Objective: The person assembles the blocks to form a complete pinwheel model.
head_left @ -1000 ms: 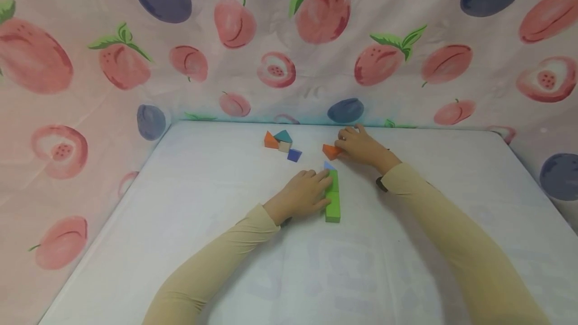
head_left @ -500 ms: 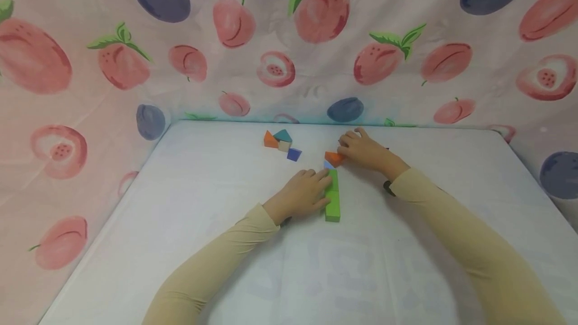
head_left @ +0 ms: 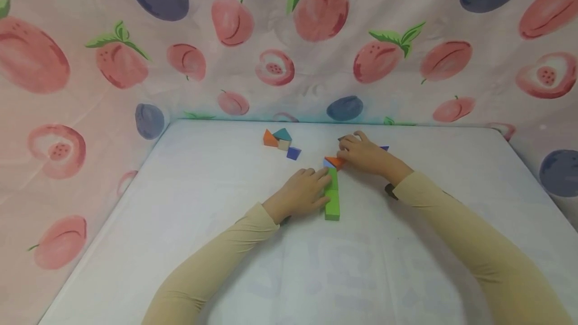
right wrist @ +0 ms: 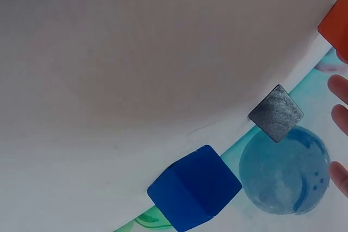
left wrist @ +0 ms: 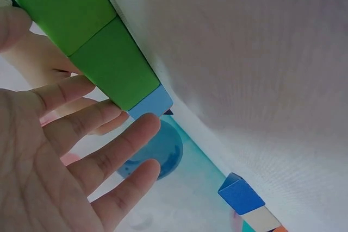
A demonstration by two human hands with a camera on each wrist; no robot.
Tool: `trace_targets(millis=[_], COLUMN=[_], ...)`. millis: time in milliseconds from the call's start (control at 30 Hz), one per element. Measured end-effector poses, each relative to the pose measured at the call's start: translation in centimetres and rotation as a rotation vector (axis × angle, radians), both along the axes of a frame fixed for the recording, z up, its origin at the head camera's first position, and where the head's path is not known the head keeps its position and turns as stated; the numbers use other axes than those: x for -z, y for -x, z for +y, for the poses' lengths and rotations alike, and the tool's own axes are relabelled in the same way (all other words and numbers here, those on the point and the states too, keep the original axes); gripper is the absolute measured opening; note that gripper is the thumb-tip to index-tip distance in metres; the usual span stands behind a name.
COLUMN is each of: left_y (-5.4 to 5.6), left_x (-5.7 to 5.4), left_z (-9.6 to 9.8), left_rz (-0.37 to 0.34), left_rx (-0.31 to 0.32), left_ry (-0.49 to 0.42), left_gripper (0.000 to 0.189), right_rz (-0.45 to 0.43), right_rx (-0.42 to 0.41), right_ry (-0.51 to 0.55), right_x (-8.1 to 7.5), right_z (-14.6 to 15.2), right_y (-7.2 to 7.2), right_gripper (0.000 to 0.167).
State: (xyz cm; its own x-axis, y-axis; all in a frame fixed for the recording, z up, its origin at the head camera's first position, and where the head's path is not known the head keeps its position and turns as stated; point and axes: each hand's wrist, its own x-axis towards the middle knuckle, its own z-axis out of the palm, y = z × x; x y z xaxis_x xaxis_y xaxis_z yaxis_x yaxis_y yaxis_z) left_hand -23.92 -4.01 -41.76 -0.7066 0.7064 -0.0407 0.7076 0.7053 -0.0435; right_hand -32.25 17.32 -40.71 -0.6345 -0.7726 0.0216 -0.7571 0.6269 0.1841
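Centrally in the head view, the left hand holds its spread, nearly straight fingers against two green rectangular blocks laid end to end, a light blue block at their upper end. Just to the upper right, the right hand, fingers bent, pinches an orange triangular block beside the light blue one.

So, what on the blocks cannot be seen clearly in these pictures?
Head view: most of the dark blue block behind the right hand.
Right wrist view: part of the orange block, cut off by the right edge.
Left wrist view: part of the light blue block, covered by the left hand.
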Motion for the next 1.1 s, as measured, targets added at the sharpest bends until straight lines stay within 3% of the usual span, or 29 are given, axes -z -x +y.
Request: trace_targets(millis=[1100], left_y=[0.44], left_x=[0.17], left_z=[0.10], left_rz=[-0.043], left_rx=[-0.042], left_ry=[0.001], left_gripper=[0.050], right_rz=[0.048], right_rx=[-0.095], right_ry=[0.077], right_x=[0.34], right_z=[0.35], right_y=[-0.12], right_gripper=[0.018])
